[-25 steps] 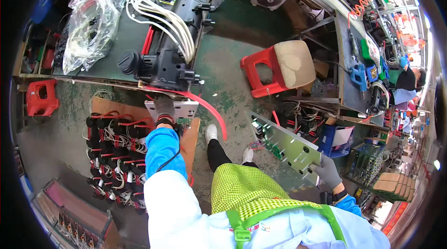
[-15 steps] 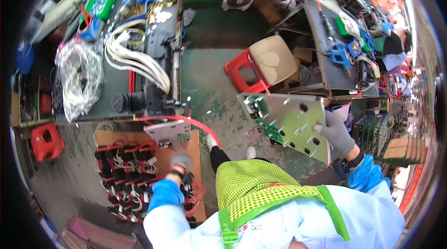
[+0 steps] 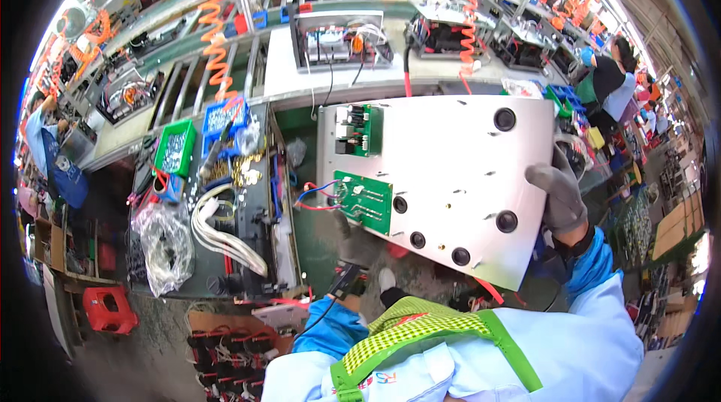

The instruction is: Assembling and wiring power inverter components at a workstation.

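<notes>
Two gloved hands on one job — right hand (image 3: 557, 195) in a grey glove has its fingers closed over the right edge of a large grey metal panel (image 3: 458, 169), held up in the air and tilted, in front of the person's chest and above the floor. Panel carries two green circuit boards (image 3: 363, 201) on its left part, red and blue wires off the lower one, plus several black round grommets (image 3: 505, 221) along the bottom and right. Left hand (image 3: 347, 282), dark glove, blue sleeve, sits low under the panel's lower left corner; fingers look curled around a small dark object with a thin cable, cannot tell what it is or how firm the grip is.

Left of the panel — a dark counter (image 3: 282, 252) with a bundle of white cables (image 3: 218, 233), a clear plastic bag (image 3: 167, 244), green bin (image 3: 175, 148) and blue bin (image 3: 225, 118) at its far edge. Red stool (image 3: 109, 310) on the floor at left. Orange coiled hose (image 3: 212, 26) hangs over the far bench. Other workers at far left and far right edges.
</notes>
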A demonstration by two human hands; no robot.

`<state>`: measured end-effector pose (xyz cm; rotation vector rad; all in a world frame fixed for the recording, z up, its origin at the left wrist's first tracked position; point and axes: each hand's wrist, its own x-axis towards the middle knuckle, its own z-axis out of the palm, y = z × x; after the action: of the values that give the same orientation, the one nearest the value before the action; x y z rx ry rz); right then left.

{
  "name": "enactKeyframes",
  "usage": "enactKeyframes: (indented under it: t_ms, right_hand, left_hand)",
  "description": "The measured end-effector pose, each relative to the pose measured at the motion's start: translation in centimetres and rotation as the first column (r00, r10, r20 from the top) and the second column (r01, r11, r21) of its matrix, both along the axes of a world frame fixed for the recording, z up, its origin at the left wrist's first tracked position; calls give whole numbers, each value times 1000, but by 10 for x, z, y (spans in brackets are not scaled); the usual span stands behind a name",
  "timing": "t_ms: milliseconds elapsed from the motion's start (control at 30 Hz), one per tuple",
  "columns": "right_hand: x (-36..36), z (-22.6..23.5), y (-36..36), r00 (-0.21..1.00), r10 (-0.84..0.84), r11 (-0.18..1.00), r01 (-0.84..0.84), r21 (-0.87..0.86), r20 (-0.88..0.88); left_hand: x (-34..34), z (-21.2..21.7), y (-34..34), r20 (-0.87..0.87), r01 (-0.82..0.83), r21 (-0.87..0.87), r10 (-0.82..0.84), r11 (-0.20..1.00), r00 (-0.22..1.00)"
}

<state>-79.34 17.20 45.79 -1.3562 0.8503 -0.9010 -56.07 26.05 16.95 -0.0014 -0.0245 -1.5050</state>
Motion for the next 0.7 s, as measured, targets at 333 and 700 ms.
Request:
enactKeyframes:
  t_ms: [333, 700]
  right_hand:
    - [-56, -43, -144, 928, 235, 965, -258, 42, 290]
    - [30, -95, -257, 991, 130, 969, -122, -215, 25]
  left_hand:
    - [75, 48, -84, 327, 11, -27, -1, 1000, 945]
    - [194, 66, -176, 409, -52, -20, 56, 998, 911]
